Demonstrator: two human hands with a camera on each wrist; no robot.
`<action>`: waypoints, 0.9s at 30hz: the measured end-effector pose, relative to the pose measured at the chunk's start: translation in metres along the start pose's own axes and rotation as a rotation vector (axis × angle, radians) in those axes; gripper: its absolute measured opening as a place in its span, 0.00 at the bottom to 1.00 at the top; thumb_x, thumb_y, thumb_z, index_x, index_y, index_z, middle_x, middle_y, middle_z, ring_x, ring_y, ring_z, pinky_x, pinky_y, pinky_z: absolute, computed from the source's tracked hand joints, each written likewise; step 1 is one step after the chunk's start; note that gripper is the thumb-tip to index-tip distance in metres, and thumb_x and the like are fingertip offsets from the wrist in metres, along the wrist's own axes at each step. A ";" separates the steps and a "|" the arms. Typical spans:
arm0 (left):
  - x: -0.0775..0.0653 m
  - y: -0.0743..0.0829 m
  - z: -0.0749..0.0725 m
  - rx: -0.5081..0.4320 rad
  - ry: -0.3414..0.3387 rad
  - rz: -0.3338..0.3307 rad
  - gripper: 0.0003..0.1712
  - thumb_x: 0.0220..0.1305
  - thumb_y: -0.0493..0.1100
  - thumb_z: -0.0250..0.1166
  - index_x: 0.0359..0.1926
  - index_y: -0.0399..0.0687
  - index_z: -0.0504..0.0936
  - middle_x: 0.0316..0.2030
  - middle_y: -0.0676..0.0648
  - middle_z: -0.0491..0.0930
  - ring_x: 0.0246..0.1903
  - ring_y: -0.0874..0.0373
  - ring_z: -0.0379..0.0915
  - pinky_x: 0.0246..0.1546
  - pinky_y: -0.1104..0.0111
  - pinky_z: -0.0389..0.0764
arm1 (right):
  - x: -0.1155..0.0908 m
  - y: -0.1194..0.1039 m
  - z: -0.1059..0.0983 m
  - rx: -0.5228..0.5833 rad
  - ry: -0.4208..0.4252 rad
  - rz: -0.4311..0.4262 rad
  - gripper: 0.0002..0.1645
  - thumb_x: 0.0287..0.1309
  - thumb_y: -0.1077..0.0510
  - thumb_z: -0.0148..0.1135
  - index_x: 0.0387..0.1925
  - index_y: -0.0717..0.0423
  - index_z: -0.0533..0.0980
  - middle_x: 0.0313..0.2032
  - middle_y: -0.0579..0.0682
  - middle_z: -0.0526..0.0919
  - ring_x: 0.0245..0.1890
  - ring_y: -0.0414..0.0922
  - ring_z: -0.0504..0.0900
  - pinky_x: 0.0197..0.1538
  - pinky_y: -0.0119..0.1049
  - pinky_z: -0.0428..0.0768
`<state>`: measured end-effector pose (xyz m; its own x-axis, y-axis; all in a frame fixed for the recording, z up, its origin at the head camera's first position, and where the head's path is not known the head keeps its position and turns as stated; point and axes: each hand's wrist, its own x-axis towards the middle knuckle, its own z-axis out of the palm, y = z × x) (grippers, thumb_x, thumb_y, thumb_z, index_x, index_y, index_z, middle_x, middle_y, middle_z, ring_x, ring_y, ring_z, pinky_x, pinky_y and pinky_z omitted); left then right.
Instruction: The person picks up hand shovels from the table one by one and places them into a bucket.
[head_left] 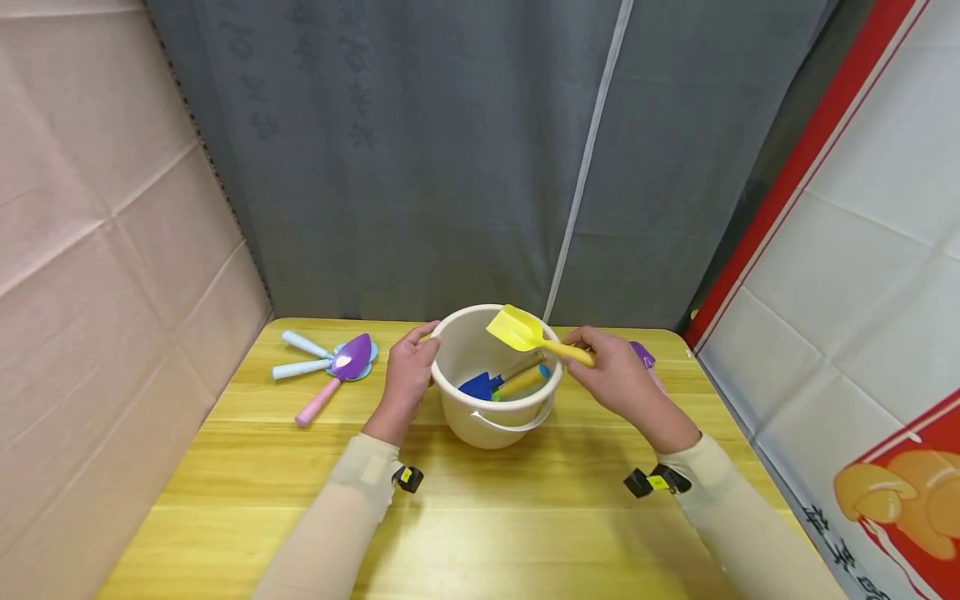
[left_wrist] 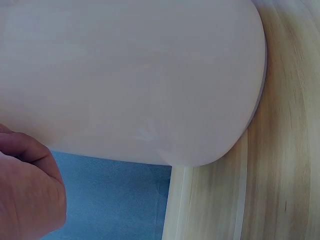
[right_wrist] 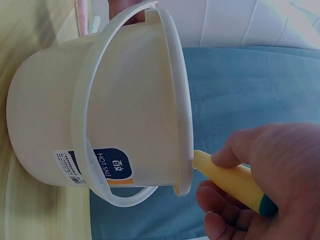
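A cream plastic bucket stands on the table, its handle hanging down at the front. My left hand grips the bucket's rim from the left side; part of that hand shows at the edge of the left wrist view. With my right hand I hold a yellow toy shovel by its handle, the scoop over the bucket's opening. The right wrist view shows its yellow grip with a green end between thumb and fingers. Inside the bucket lie a blue shovel and a yellow handle with a blue tip.
To the left on the wooden table lies a purple trowel with a pink handle, over light blue tools. A purple tool is partly hidden behind my right hand. A grey curtain hangs behind the table.
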<state>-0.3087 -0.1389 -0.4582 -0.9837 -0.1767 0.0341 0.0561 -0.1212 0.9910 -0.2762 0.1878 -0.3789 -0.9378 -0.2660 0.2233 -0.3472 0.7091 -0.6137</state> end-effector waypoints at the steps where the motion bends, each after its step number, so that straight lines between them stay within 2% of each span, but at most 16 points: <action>1: 0.000 0.000 0.000 -0.001 0.002 0.003 0.23 0.78 0.46 0.66 0.69 0.50 0.86 0.54 0.36 0.91 0.49 0.41 0.88 0.34 0.69 0.87 | 0.000 0.000 0.000 0.003 -0.001 -0.008 0.12 0.76 0.59 0.68 0.57 0.55 0.84 0.40 0.52 0.84 0.32 0.48 0.78 0.32 0.38 0.80; 8: 0.001 -0.001 0.002 -0.045 -0.003 0.032 0.22 0.78 0.42 0.66 0.69 0.46 0.86 0.46 0.29 0.89 0.35 0.42 0.84 0.22 0.75 0.76 | 0.002 -0.002 0.003 -0.023 -0.020 -0.043 0.11 0.74 0.59 0.69 0.55 0.55 0.84 0.39 0.50 0.85 0.32 0.47 0.78 0.33 0.39 0.80; 13: 0.002 -0.001 0.002 -0.048 0.001 0.031 0.22 0.78 0.42 0.66 0.69 0.47 0.86 0.44 0.30 0.89 0.32 0.47 0.84 0.22 0.75 0.75 | 0.005 -0.004 0.003 -0.046 -0.048 -0.060 0.12 0.74 0.58 0.70 0.55 0.54 0.84 0.40 0.50 0.85 0.34 0.48 0.79 0.35 0.41 0.82; 18: 0.001 -0.001 0.002 -0.039 0.003 0.031 0.22 0.78 0.43 0.66 0.69 0.48 0.86 0.46 0.28 0.89 0.30 0.49 0.83 0.22 0.75 0.75 | 0.006 -0.008 0.002 -0.060 -0.062 -0.073 0.12 0.73 0.58 0.71 0.55 0.54 0.84 0.41 0.50 0.85 0.36 0.49 0.79 0.38 0.43 0.82; 27: 0.001 -0.002 0.001 -0.039 0.001 0.026 0.22 0.77 0.43 0.67 0.68 0.49 0.87 0.47 0.26 0.88 0.29 0.49 0.81 0.21 0.75 0.73 | 0.011 -0.013 0.003 -0.083 -0.096 -0.109 0.13 0.74 0.58 0.71 0.55 0.55 0.84 0.42 0.50 0.86 0.36 0.48 0.80 0.39 0.43 0.83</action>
<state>-0.3100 -0.1376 -0.4605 -0.9816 -0.1813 0.0592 0.0879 -0.1547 0.9840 -0.2818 0.1737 -0.3703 -0.8910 -0.4026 0.2100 -0.4502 0.7227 -0.5244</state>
